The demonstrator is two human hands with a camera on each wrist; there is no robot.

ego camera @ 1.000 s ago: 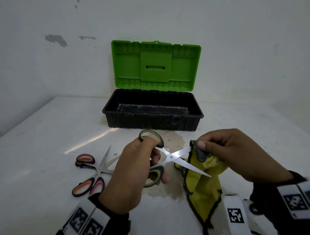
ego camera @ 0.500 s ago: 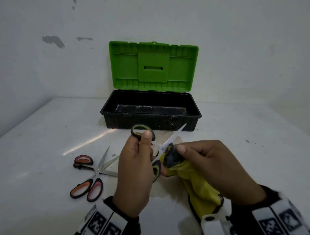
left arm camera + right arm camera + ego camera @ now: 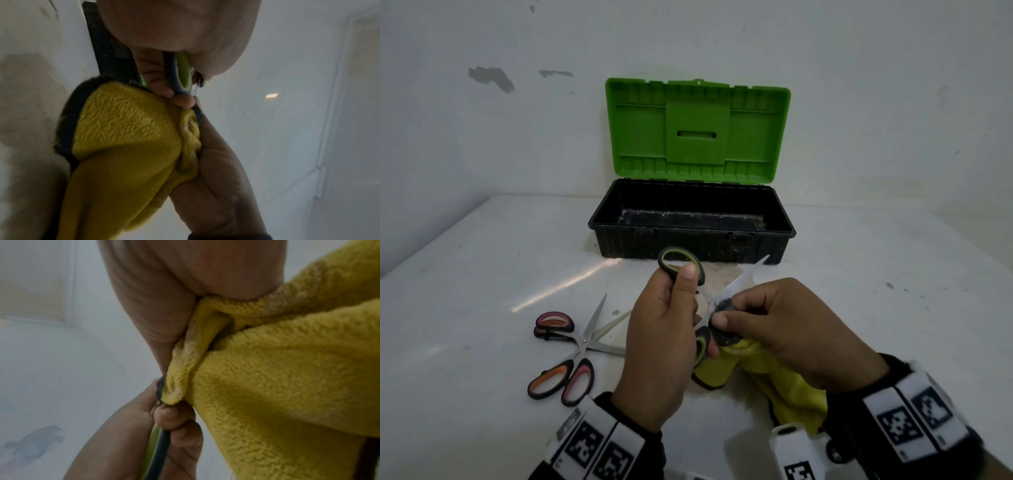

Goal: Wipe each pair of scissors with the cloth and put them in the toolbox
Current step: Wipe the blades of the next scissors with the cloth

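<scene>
My left hand (image 3: pixel 671 329) grips the green-handled scissors (image 3: pixel 681 262) by their handles, above the table in front of the toolbox (image 3: pixel 691 236). One blade (image 3: pixel 748 277) sticks up and to the right; the other is hidden in the cloth. My right hand (image 3: pixel 774 325) pinches the yellow cloth (image 3: pixel 784 387) with a dark edge around the scissors near the pivot. The left wrist view shows the green handle (image 3: pixel 183 76) in my fingers and the cloth (image 3: pixel 127 129) bunched below. In the right wrist view the cloth (image 3: pixel 287 369) fills the right side.
The black toolbox stands open at the back, its green lid (image 3: pixel 697 130) upright against the wall; nothing shows inside. Two more pairs of scissors, with pink handles (image 3: pixel 554 323) and orange-pink handles (image 3: pixel 561 380), lie crossed on the white table (image 3: pixel 482 274) at the left.
The scissors have turned so a blade points up to the right. My right hand slid the cloth from the blade tips in to the pivot, close to my left hand.
</scene>
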